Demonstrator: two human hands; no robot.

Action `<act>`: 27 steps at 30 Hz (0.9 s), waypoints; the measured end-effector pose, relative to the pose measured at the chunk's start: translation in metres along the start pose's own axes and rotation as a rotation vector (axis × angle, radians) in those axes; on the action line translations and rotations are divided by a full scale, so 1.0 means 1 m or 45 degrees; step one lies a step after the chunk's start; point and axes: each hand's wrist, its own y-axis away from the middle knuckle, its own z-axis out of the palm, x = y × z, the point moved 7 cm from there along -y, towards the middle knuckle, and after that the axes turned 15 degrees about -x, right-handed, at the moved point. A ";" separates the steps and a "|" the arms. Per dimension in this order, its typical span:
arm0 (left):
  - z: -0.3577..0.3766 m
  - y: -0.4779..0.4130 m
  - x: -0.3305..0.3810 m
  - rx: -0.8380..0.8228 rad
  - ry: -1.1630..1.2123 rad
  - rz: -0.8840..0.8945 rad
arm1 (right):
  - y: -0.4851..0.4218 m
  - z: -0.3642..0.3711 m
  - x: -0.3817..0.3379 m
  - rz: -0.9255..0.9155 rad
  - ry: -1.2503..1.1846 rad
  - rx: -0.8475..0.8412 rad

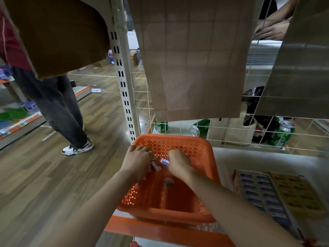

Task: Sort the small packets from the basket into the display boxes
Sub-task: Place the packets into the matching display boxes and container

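Observation:
An orange perforated basket [179, 214] stands on the low shelf in front of me. Both my hands reach into it. My left hand [137, 160] grips small white-and-purple packets [155, 166] at its fingertips. My right hand [179, 162] pinches another small white-and-blue packet [164, 161]. One dark round item [168, 181] lies on the basket's floor. To the right stand two display boxes: one [261, 191] filled with blue-and-white packets, one [299, 193] filled with yellow packets.
A white slotted shelf upright [124, 86] rises left of the basket. Wire mesh backs the shelf, with green cans [281, 133] behind it. Brown sheets hang above. A person in dark trousers [58, 111] stands on the wooden floor at left. Someone else's hands [272, 29] work at top right.

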 end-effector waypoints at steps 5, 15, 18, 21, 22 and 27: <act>0.009 -0.018 0.016 -0.059 -0.098 0.058 | 0.014 -0.028 0.018 -0.057 0.116 0.149; 0.035 -0.043 0.030 -0.090 -0.279 0.158 | 0.044 -0.053 0.042 -0.195 0.045 0.189; 0.031 -0.040 0.029 -0.053 -0.171 0.191 | 0.057 -0.063 0.049 -0.236 -0.039 0.234; 0.013 -0.028 0.037 0.030 -0.032 0.206 | 0.076 -0.074 0.062 -0.282 -0.112 0.291; 0.005 -0.022 0.042 0.072 0.007 0.220 | 0.084 -0.078 0.068 -0.286 -0.115 0.323; -0.040 0.002 0.074 0.362 0.202 0.315 | 0.129 -0.098 0.102 -0.271 -0.111 0.467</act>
